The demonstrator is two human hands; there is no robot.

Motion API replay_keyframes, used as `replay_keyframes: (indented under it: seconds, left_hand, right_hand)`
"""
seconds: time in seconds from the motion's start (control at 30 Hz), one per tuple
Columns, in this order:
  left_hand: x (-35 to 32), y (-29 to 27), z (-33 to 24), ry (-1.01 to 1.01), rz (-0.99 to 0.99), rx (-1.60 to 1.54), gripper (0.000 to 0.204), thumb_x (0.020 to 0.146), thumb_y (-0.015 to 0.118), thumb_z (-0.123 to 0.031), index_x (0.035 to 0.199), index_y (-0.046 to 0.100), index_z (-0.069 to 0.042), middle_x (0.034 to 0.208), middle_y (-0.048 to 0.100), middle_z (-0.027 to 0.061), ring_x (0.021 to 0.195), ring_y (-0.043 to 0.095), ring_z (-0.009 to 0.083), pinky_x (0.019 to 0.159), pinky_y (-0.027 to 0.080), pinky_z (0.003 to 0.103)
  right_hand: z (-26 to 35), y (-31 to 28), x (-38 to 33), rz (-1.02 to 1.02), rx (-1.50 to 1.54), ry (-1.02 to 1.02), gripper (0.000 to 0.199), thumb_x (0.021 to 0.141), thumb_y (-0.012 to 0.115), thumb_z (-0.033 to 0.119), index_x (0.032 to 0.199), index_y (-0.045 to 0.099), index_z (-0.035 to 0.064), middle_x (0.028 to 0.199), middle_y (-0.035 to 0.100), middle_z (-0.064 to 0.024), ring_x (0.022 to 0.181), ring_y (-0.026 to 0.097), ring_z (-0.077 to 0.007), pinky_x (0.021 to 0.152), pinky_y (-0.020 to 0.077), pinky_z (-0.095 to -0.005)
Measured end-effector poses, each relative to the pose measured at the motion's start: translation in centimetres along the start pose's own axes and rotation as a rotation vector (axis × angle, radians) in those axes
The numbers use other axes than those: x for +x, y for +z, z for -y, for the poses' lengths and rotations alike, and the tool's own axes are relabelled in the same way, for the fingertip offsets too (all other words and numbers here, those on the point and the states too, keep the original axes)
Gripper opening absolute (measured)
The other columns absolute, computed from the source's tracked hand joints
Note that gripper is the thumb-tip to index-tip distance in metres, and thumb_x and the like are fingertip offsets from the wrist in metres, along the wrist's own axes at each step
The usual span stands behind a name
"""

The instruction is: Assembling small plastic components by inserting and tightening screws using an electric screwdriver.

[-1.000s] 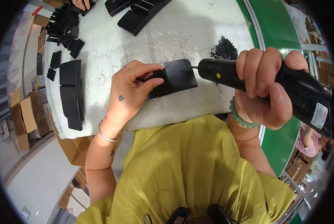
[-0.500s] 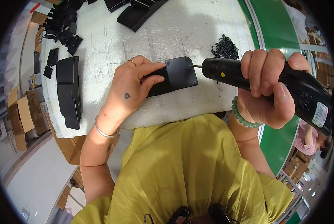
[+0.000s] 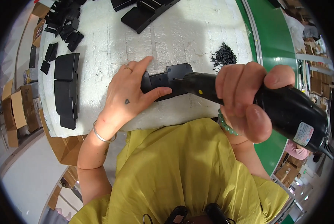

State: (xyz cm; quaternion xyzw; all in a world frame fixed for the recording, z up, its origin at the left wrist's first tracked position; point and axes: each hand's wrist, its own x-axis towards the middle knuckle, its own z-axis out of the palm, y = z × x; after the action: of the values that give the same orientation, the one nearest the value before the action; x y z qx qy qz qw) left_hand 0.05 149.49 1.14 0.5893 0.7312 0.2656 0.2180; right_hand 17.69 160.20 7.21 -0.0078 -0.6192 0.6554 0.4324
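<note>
My right hand (image 3: 245,99) is wrapped round a black electric screwdriver (image 3: 286,108), held tilted with its front end to the left. The front end is over a black plastic part (image 3: 180,70) on the white padded work surface; whether the bit touches a screw is hard to tell. My left hand (image 3: 127,91) steadies the part's left end. Its thumb lies across the near side and its index finger stretches out past the far side, while the other fingers are partly hidden. A pile of small black screws (image 3: 224,55) lies beyond the screwdriver.
Long black plastic parts (image 3: 67,86) lie at the left. Several smaller black pieces (image 3: 64,26) are heaped at the far left, and another black assembly (image 3: 146,15) sits at the back. A green surface (image 3: 269,123) runs along the right. Cardboard boxes (image 3: 21,110) stand at the left.
The screwdriver has moved left, from the part's right end towards its middle. My left thumb and index finger have spread apart, and the part has shifted slightly nearer me.
</note>
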Motion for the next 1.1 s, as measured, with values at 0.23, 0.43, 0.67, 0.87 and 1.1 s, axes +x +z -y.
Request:
replay_keyframes:
  seconds: [0.23, 0.43, 0.67, 0.87, 1.1]
  left_hand:
    - [0.0, 1.9, 2.3, 0.071, 0.043, -0.118, 0.039, 0.071, 0.074, -0.032, 0.102, 0.06, -0.011, 0.078, 0.058, 0.0077, 0.075, 0.058, 0.0278, 0.066, 0.046, 0.036]
    - [0.2, 2.2, 2.1, 0.082, -0.002, -0.204, 0.034, 0.071, 0.074, -0.029, 0.096, 0.059, -0.013, 0.078, 0.06, 0.0063, 0.075, 0.059, 0.0264, 0.066, 0.045, 0.036]
    - [0.2, 2.1, 2.3, 0.045, 0.038, -0.225, 0.032, 0.071, 0.073, -0.029, 0.095, 0.058, -0.013, 0.078, 0.062, 0.0063, 0.077, 0.059, 0.0262, 0.069, 0.045, 0.037]
    - [0.2, 2.1, 2.2, 0.02, 0.048, -0.202, 0.031, 0.072, 0.073, -0.029, 0.093, 0.059, -0.012, 0.078, 0.063, 0.0067, 0.078, 0.06, 0.0265, 0.068, 0.045, 0.038]
    - [0.2, 2.5, 2.3, 0.004, 0.026, -0.196, 0.031, 0.071, 0.073, -0.03, 0.092, 0.06, -0.012, 0.076, 0.062, 0.0071, 0.078, 0.061, 0.0261, 0.067, 0.045, 0.038]
  right_hand:
    - [-0.9, 1.2, 0.7, 0.114, -0.026, 0.037, 0.038, 0.077, 0.058, 0.008, 0.111, 0.041, 0.0136, 0.062, 0.046, 0.001, 0.048, 0.044, -0.0113, 0.054, 0.0384, -0.0285]
    - [-1.2, 2.0, 0.7, 0.077, -0.036, 0.083, 0.037, 0.077, 0.059, 0.009, 0.109, 0.041, 0.0133, 0.061, 0.045, 0.0007, 0.048, 0.043, -0.0116, 0.053, 0.0381, -0.0287]
    - [-2.3, 2.9, 1.0, 0.086, -0.054, 0.126, 0.035, 0.077, 0.06, 0.01, 0.105, 0.04, 0.0126, 0.062, 0.045, -0.0008, 0.048, 0.041, -0.0124, 0.053, 0.0377, -0.0292]
    - [-2.6, 4.0, 1.9, 0.074, -0.151, 0.185, 0.031, 0.078, 0.064, 0.011, 0.094, 0.038, 0.0117, 0.061, 0.045, -0.0023, 0.049, 0.04, -0.0124, 0.052, 0.0372, -0.0281]
    - [-2.6, 4.6, 2.1, 0.148, -0.229, 0.208, 0.032, 0.077, 0.066, 0.011, 0.09, 0.037, 0.0116, 0.06, 0.046, -0.0022, 0.048, 0.04, -0.012, 0.05, 0.037, -0.0273]
